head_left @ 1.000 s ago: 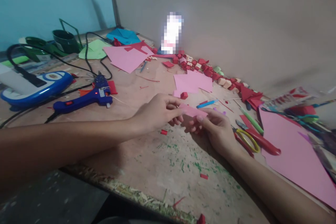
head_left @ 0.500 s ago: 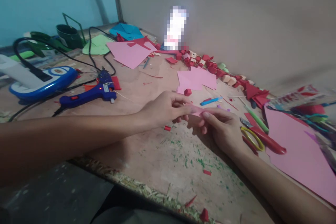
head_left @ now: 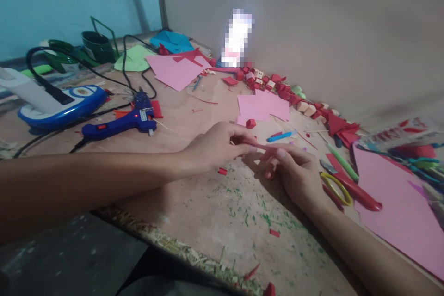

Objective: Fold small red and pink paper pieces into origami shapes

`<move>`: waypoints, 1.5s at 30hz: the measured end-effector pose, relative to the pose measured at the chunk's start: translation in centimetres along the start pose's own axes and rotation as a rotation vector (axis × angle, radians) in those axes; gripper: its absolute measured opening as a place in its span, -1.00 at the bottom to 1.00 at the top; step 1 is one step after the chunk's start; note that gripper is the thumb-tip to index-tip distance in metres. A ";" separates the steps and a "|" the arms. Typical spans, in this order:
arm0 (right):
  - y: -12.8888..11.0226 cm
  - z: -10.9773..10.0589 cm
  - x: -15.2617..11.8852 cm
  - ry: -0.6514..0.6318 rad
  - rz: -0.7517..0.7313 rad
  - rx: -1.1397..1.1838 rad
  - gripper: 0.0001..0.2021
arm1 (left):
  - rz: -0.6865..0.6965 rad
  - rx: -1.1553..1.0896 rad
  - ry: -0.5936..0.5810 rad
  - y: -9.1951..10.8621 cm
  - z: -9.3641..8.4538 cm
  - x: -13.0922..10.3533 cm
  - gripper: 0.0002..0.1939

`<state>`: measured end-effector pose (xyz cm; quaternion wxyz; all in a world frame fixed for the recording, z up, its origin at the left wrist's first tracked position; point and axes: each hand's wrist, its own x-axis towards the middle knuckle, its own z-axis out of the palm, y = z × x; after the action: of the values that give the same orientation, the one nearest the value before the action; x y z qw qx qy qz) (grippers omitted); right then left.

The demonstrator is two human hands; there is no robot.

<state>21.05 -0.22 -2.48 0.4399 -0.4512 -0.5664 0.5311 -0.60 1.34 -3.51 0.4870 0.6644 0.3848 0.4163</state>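
Between my two hands, above the worktop, is a small strip of pink paper [head_left: 266,147], seen nearly edge-on. My left hand [head_left: 222,148] pinches its left end between thumb and fingers. At the other end, my right hand [head_left: 297,166] grips it with thumb and forefinger, its other fingers curled beneath. Just beyond the hands lie a small red paper block [head_left: 250,123], a blue pen-like tool [head_left: 279,137] and cut pink paper [head_left: 263,105]. A small red paper piece [head_left: 222,171] rests below my left hand.
A blue glue gun [head_left: 120,122] with a lit red light and a blue-and-white corded device [head_left: 64,106] stand left. Yellow-handled scissors [head_left: 336,188], a red-handled cutter [head_left: 364,196] and a large pink sheet [head_left: 391,208] lie right. Small paper cubes [head_left: 270,83] line the wall.
The pink strip has turned from showing its flat face to nearly edge-on between my fingers. Both hands stay in about the same place; the view has shifted slightly.
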 end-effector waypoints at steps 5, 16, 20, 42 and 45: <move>0.2 -0.3 -0.1 -0.016 0.012 0.017 -0.86 | -0.019 0.009 -0.002 0.3 -0.1 -0.1 -0.76; 0.5 -0.6 -0.1 -0.076 0.023 -0.013 -0.80 | 0.005 -0.017 -0.058 -0.3 -0.2 0.2 -0.73; 0.5 -0.7 -0.1 -0.086 0.053 -0.017 -0.66 | -0.018 0.003 -0.036 -0.6 -0.1 0.2 -0.72; 0.4 -0.3 0.1 0.067 0.110 -0.070 -0.78 | 0.158 0.078 0.146 -0.2 -0.3 -0.4 -0.66; 0.3 -0.1 0.1 0.076 0.134 -0.022 -0.78 | 0.151 0.124 0.069 0.0 -0.6 -0.4 -0.81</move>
<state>21.15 -0.04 -2.80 0.4196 -0.5125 -0.5238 0.5356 -1.27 1.12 -3.44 0.3985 0.7056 0.3751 0.4501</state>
